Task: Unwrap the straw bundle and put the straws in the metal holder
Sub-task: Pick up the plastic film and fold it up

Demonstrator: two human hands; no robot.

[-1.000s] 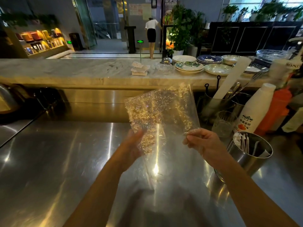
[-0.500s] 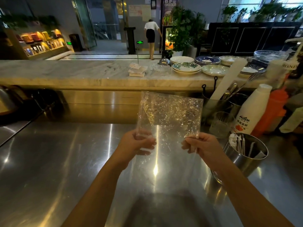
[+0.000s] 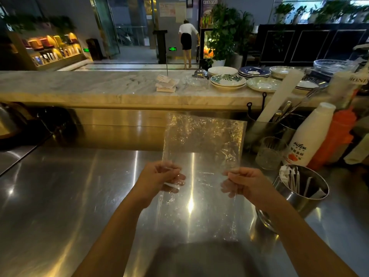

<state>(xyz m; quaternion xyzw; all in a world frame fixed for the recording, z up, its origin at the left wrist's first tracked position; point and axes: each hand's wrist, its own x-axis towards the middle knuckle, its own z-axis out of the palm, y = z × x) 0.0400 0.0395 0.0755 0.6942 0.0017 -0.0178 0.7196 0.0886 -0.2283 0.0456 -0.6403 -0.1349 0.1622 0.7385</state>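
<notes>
A clear, crinkled plastic wrapper (image 3: 202, 148) is stretched flat and upright above the steel counter, with nothing visible inside it. My left hand (image 3: 159, 180) pinches its left edge and my right hand (image 3: 244, 181) pinches its right edge, about halfway down the sheet. To the right stands the round metal holder (image 3: 295, 198), close to my right forearm. Several white paper-wrapped straws (image 3: 293, 177) lean inside the holder.
A white bottle (image 3: 308, 136), an orange bottle (image 3: 335, 136), a glass (image 3: 268, 152) and a utensil pot (image 3: 261, 126) crowd the right back. Stacked plates (image 3: 227, 80) sit on the marble ledge (image 3: 99, 86) behind. The steel counter (image 3: 69, 196) spreads left. A person stands far back.
The wrapper went from crumpled and tilted in my hands to pulled flat and square between them. My hands moved apart to its two side edges.
</notes>
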